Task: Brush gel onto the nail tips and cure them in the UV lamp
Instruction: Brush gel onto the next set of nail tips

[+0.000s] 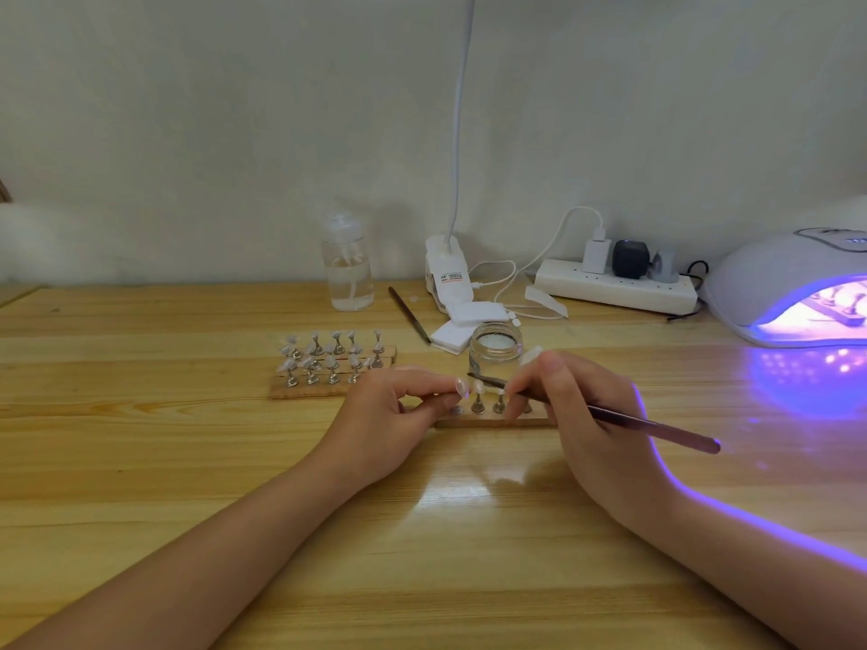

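A narrow wooden strip (474, 421) with small metal stands holding nail tips lies in the middle of the table. My left hand (399, 424) pinches the leftmost stand with a clear nail tip (462, 388) on top. My right hand (581, 415) grips a dark gel brush (657, 426); its bristles reach left over the tips, close to that nail. Just behind stands a small open glass gel jar (495, 351). The white UV lamp (793, 283) glows violet at the right, with another strip of tips inside.
Two more wooden strips with several nail tips on stands (333, 363) lie left of the jar. At the back are a clear pump bottle (348, 265), a spare brush (409, 315), white pads (469, 321), a clip lamp base (443, 274) and a power strip (614, 286).
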Tool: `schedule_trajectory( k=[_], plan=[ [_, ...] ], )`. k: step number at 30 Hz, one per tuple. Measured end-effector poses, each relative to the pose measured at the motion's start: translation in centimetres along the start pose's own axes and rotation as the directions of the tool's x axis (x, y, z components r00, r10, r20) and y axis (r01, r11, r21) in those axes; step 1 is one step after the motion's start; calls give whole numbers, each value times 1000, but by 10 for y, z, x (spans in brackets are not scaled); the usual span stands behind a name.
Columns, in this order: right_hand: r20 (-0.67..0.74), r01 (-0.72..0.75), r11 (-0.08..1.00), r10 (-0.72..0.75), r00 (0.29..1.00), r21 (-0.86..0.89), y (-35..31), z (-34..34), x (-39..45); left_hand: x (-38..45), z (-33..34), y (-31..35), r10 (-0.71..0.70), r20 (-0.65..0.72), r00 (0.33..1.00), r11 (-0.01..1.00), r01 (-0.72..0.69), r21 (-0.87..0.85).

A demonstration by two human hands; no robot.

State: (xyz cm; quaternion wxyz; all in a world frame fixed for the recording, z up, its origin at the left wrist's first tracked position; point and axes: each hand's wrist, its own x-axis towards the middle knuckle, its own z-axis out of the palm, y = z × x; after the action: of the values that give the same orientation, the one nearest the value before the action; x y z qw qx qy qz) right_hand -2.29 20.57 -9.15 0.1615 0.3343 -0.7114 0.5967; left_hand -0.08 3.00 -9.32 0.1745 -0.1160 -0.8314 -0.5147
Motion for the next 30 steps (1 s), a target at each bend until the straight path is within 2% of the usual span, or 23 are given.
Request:
schedule_trajectory(
  k=[3,9,12,16,23,30],
  plan=[
    [44,-24,996,28,999,-91,2,1,1,1,0,-1,10,12,1000,999,-11,31],
    [-16,-28,997,29,999,71,2,1,-2,1,-1,-2,-3,36,999,996,0,84],
    [-6,7,1000,-7,1000,-19,1,0,0,1,-1,-3,-10,41,999,994,6,105],
    [38,-29,986,36,999,-162,1,1,2,1,-1,-3,-29,36,999,995,26,101],
    [-25,-19,999,20,1000,33,2,1,-1,0,-1,-1,-49,24,998,993,47,106],
    [65,-64,992,72,995,-111,2,1,2,0,-2,1,-44,16,999,993,42,110]
  ],
)
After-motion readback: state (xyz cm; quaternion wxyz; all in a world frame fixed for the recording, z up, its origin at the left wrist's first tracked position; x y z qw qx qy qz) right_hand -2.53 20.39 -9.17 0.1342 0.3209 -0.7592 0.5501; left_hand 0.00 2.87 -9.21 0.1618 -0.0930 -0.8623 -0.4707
